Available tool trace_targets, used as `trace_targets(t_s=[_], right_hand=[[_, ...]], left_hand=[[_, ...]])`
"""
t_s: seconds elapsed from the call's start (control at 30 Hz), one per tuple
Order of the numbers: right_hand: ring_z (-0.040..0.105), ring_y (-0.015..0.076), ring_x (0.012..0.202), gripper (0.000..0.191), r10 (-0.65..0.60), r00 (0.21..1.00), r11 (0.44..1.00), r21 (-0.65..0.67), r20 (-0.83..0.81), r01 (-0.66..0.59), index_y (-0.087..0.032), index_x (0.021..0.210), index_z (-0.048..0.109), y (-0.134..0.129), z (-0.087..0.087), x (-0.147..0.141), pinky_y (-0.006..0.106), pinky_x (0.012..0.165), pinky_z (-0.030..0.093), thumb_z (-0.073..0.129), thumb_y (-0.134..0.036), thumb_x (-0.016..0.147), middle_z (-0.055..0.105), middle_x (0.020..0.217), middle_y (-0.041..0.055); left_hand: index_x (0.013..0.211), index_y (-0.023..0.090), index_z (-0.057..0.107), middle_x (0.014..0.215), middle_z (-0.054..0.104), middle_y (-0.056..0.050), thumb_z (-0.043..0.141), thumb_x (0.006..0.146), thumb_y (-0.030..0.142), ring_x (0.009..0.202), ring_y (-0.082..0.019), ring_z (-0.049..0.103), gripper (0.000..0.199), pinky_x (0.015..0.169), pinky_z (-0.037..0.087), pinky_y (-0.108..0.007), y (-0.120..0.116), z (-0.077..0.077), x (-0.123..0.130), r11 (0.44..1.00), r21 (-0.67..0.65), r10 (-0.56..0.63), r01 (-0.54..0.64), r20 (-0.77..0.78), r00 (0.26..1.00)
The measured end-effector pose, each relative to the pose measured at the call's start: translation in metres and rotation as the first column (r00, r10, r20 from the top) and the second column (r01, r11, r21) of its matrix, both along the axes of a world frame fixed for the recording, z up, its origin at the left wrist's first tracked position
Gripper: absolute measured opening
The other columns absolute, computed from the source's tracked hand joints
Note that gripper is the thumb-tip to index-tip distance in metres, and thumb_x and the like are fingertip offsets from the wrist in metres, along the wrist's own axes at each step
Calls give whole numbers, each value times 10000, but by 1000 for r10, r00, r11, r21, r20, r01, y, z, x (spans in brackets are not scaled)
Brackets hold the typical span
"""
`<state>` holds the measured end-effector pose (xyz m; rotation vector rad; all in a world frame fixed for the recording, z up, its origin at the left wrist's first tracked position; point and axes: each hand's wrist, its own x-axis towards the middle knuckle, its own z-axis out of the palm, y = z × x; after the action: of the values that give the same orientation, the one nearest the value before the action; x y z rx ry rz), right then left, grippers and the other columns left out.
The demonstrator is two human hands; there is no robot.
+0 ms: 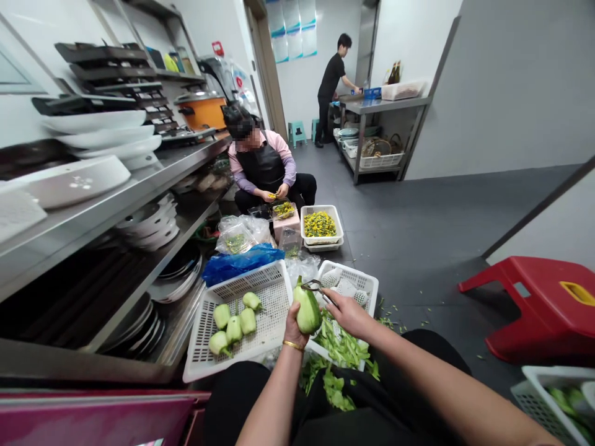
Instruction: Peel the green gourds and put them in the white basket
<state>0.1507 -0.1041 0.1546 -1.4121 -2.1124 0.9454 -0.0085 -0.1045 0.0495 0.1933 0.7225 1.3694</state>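
My left hand (292, 328) is wrapped round the lower side of a partly peeled green squash (307, 313), which stands upright with its stem at the top. In my right hand (349, 314) is a peeler (316, 285), its head at the upper part of the squash near the stem. Left of my hands, several pale peeled squashes (233, 329) lie in a white plastic basket (194, 350). Green peelings (344, 348) are heaped below my right hand, in and around a second white basket (372, 286) that also has white foam nets (344, 288) in it.
A seated co-worker (263, 161) handles yellow flowers beside a basket of yellow flowers (320, 224). Another person (331, 80) stands at a steel table (367, 106). Steel shelving (186, 170) with dishes runs along the left; a red stool (534, 303) is at right.
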Motion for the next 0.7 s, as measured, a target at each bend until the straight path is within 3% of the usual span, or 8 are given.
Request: trace_targets(t_s=[0.13,0.23,0.33,0.43,0.5,0.6,0.7], right_hand=[[573,251,1118,475,112,993,989,-105,29,-108,-179,1306,488,-56,-27,22,362,934,448,411,-211,838,605,1229,104],[634,246,1016,433,213,976,945,-265,52,-193,-222,1220,582,-86,-33,55,322,870,492,466,-214,803,674,1120,80],[614,248,1054,424,149,989,967,-210,17,-142,-233,1230,570,-72,-13,62,352,895,479,454,-245,822,649,1167,76],[548,250,1149,450,48,997,997,-65,-66,-53,-205,1277,520,-32,11,38,396,969,421,432,-252,838,591,1249,87],[525,244,1176,464,9,994,1000,-18,-105,-11,-167,1289,504,-14,16,17,400,999,392,419,-225,836,570,1271,108],[501,240,1201,490,4,989,1000,-7,-151,-5,-134,1323,459,-23,3,2,397,1011,381,395,-216,845,539,1299,131],[492,243,1210,482,50,987,993,-95,-151,-64,-168,1323,466,-65,-20,15,385,1005,389,402,-242,851,540,1301,112]], left_hand=[[1035,150,590,795,668,-71,707,582,343,777,-257,655,506,714,532,-390,7,-2,-8,991,-21,133,-133,-23,991],[1025,135,591,784,667,-89,683,593,384,800,-282,651,507,691,535,-412,10,0,-14,994,-61,98,-96,34,995],[976,127,600,730,659,-86,671,591,389,794,-297,648,471,689,535,-442,7,2,-14,998,-65,25,-20,81,996],[974,125,602,742,663,-104,669,600,391,809,-311,645,464,710,530,-464,0,1,-9,996,-33,-82,85,86,993],[1002,129,597,776,668,-114,672,609,392,829,-314,644,478,732,525,-466,-4,-1,-6,992,0,-127,127,71,989],[1023,145,592,826,675,-107,680,613,372,808,-285,648,477,762,521,-440,-6,-6,-6,996,58,-67,63,55,996],[970,130,606,785,675,-102,679,617,357,752,-259,648,426,765,520,-426,-2,-11,-11,999,35,-12,9,84,996]])
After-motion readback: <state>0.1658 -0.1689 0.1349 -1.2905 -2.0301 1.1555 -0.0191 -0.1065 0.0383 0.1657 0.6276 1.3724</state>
